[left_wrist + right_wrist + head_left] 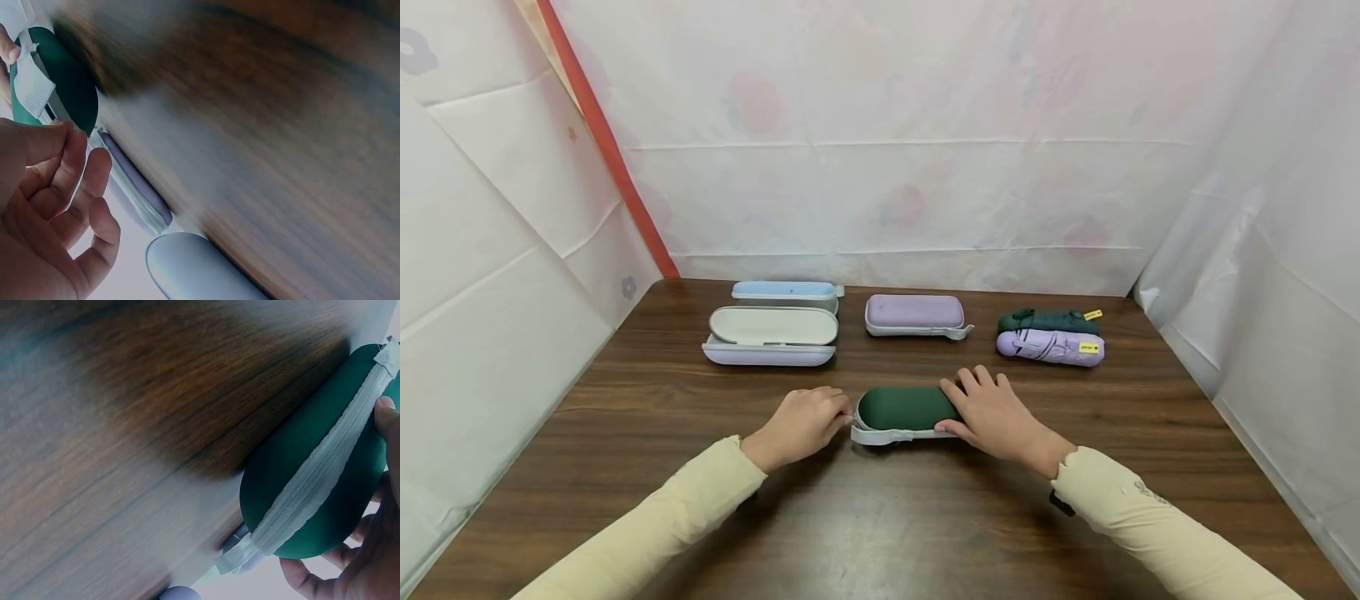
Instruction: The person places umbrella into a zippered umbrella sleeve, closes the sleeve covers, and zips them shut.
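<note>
A dark green zip case (902, 408) with a pale grey zip band lies near the table's middle. At its left end my left hand (805, 421) pinches a small part of the zip between thumb and index finger, most likely the zip pull, which the fingertips hide. In the left wrist view the other fingers of that hand curl loosely, and a grey fabric loop (34, 87) stands out from the band. My right hand (996, 417) grips the case's right end, thumb on the near side and fingers over the top. The right wrist view shows the zip band (312, 475) closed along that end.
Behind, to the left, lie an open lilac case (767, 356) with a white inside and a blue case (786, 290). A closed purple case (913, 312) lies at the back middle. Back right are a folded lilac umbrella (1048, 347) and a dark green one (1048, 322).
</note>
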### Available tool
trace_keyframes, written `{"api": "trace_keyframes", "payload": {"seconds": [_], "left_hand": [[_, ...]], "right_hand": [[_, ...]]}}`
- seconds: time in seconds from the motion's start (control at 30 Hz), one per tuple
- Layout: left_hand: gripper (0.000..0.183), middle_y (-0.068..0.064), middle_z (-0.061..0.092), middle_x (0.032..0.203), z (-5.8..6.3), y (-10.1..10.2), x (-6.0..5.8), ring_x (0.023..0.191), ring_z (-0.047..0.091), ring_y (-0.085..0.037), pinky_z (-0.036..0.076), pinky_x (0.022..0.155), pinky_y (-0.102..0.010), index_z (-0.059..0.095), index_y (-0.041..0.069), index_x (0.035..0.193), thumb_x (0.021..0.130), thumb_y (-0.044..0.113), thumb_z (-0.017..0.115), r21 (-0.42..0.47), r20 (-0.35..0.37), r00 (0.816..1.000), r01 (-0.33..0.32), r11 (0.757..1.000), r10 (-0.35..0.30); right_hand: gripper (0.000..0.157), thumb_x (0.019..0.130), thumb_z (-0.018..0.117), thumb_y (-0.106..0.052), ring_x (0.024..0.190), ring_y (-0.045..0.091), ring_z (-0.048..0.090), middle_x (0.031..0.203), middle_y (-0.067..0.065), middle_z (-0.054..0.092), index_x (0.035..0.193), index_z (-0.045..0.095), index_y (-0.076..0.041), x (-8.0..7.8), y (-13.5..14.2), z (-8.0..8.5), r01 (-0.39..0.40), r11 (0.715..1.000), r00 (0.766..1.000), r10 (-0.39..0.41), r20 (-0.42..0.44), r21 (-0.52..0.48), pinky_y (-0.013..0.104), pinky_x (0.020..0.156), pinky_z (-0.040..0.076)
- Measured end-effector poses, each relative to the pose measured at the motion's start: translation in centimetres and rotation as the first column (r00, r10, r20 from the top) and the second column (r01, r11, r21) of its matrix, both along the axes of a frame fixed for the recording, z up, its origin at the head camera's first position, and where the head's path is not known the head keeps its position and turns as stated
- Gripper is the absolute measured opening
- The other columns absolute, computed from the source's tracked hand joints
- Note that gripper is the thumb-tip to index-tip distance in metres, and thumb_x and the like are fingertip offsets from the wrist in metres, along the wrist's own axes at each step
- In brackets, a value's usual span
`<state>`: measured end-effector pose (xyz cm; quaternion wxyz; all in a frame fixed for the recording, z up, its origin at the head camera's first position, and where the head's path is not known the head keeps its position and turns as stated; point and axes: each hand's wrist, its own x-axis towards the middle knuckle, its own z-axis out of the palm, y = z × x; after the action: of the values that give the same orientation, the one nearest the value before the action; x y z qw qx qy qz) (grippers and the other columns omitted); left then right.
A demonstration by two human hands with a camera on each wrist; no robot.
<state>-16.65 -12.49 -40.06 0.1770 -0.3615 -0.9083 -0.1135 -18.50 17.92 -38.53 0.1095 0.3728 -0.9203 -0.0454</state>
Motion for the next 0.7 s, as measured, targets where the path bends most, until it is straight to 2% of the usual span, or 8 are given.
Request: {"api": "trace_keyframes", "payload": {"seconds": [0.23,0.43,0.7], "left_hand": [[0.015,0.007,0.055,0.072,-0.1,0.2,0.6,0.065,0.054,-0.008,0.046,0.052,-0.028,0.06,0.015,0.076,0.082,0.009,0.073,0.015,0.0,1.0,0.022,1.0,-0.022],[0.018,0.008,0.052,0.071,-0.3,0.2,0.9,0.064,0.052,-0.008,0.044,0.051,-0.028,0.058,0.016,0.074,0.081,0.008,0.073,0.024,-0.009,1.0,0.015,1.0,-0.015],[0.013,0.006,0.059,0.075,-0.3,0.4,1.2,0.068,0.057,-0.009,0.049,0.056,-0.03,0.063,0.014,0.078,0.079,0.004,0.071,0.047,-0.013,0.999,0.036,0.998,-0.035]], "right_hand": [[0.061,0.093,0.049,-0.057,0.096,0.029,0.044,0.111,0.01,0.049,0.132,0.054,-0.01,0.0,0.0,0.1,0.004,1.0,1.0,-0.003,0.014,-0.011,0.046,0.071,0.039],[0.064,0.093,0.047,-0.058,0.097,0.03,0.044,0.112,0.011,0.049,0.133,0.053,-0.009,0.0,0.0,0.0,0.001,1.0,1.0,-0.001,0.012,-0.007,0.046,0.071,0.04],[0.062,0.093,0.048,-0.057,0.096,0.029,0.044,0.112,0.01,0.05,0.132,0.054,-0.01,-0.1,0.0,0.0,-0.005,1.0,1.0,0.005,0.013,-0.019,0.046,0.071,0.039]]}}
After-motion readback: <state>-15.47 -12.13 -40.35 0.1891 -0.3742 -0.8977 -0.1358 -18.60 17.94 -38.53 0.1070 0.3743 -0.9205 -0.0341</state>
